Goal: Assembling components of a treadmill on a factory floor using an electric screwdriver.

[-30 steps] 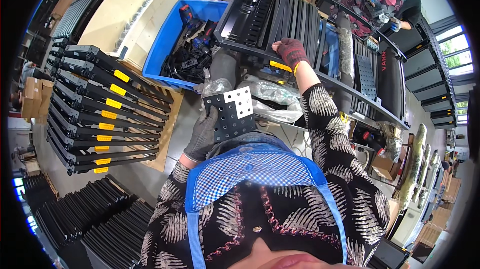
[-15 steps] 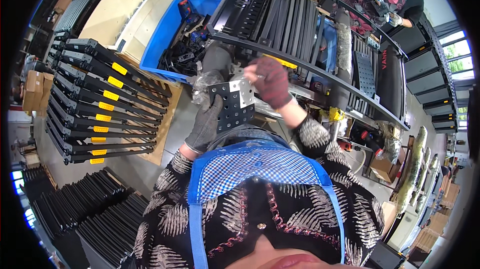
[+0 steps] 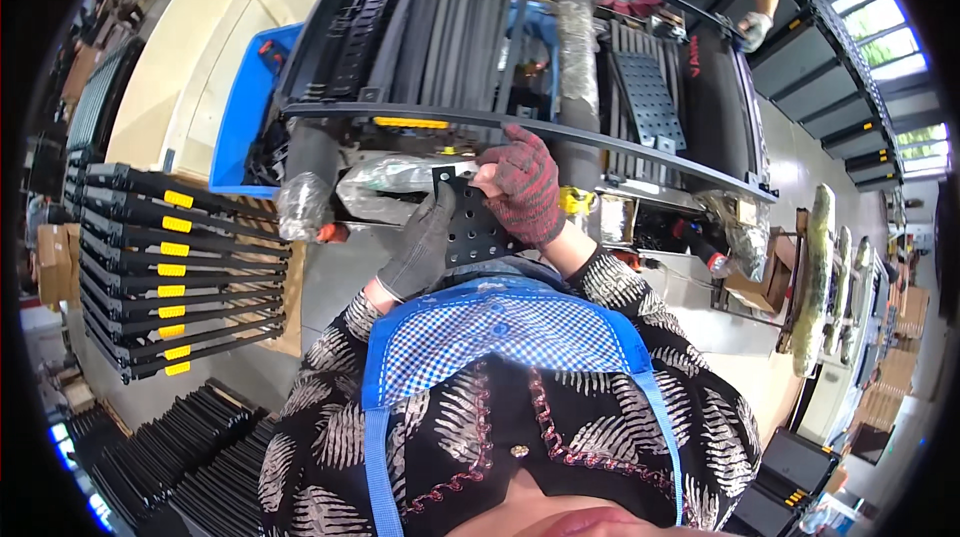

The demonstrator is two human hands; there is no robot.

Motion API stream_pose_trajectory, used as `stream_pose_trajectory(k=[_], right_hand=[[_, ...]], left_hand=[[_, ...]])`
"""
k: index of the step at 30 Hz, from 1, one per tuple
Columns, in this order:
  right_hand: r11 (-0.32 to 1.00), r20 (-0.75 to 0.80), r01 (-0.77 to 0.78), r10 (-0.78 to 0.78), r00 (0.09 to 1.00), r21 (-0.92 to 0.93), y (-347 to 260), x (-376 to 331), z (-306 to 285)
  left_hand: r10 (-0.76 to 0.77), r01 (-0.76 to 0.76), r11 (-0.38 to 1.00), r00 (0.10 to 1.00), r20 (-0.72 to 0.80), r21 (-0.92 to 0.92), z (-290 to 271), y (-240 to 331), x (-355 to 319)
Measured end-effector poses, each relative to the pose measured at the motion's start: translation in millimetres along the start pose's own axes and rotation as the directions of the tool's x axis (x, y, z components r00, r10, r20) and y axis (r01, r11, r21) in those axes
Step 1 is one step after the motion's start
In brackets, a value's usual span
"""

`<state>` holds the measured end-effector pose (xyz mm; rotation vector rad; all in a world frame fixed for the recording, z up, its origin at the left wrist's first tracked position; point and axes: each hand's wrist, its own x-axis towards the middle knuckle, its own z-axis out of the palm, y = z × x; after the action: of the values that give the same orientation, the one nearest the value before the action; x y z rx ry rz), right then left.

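A black perforated metal plate [image 3: 478, 229] is held in front of my chest. My left hand [image 3: 425, 245], in a grey glove, grips its left edge. My right hand [image 3: 521, 184], in a red and black knit glove, covers its upper right corner with curled fingers. Just beyond the plate runs the front rail of a black metal cart [image 3: 560, 124] loaded with long black parts. A clear plastic bag of small parts [image 3: 395, 177] lies on the cart's lower level, just left of my hands.
A blue bin [image 3: 240, 122] with dark parts stands left of the cart. Stacked black frames with yellow tags [image 3: 170, 272] fill the left floor. More black strips [image 3: 190, 457] lie at lower left. Another person's gloved hand [image 3: 757, 29] shows at the far side of the cart.
My right hand left the cart rail and came onto the plate's upper corner. The view tilted up, so the cart now fills the top of the picture.
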<state>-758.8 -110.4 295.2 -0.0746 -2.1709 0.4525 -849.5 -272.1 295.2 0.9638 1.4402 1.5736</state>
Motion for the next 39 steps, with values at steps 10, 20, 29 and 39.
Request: stream_pose_trajectory(k=[10, 20, 29, 39], right_hand=[[0.636, -0.085, -0.702, 0.757, 0.648, 0.320, 89.4, -53.7, -126.0], [0.591, 0.225, -0.806, 0.781, 0.583, 0.036, 199.3, -92.0, -220.0], [0.501, 0.296, -0.856, 0.843, 0.449, -0.128, 196.2, -81.3, -219.2], [0.686, 0.075, -0.645, 0.702, 0.708, -0.336, 176.6, -85.3, -210.5]], left_hand=[[-0.007, -0.021, 0.985, 0.987, 0.160, 0.170, 91.2, 13.5, 39.9], [-0.505, 0.585, 0.670, 0.810, 0.298, -0.457, 128.5, 6.7, 51.2], [-0.291, 0.340, 0.914, 0.930, 0.225, -0.223, 143.5, 19.4, 49.1], [-0.385, 0.406, 0.889, 0.913, 0.137, -0.213, 153.4, 5.1, 54.7]])
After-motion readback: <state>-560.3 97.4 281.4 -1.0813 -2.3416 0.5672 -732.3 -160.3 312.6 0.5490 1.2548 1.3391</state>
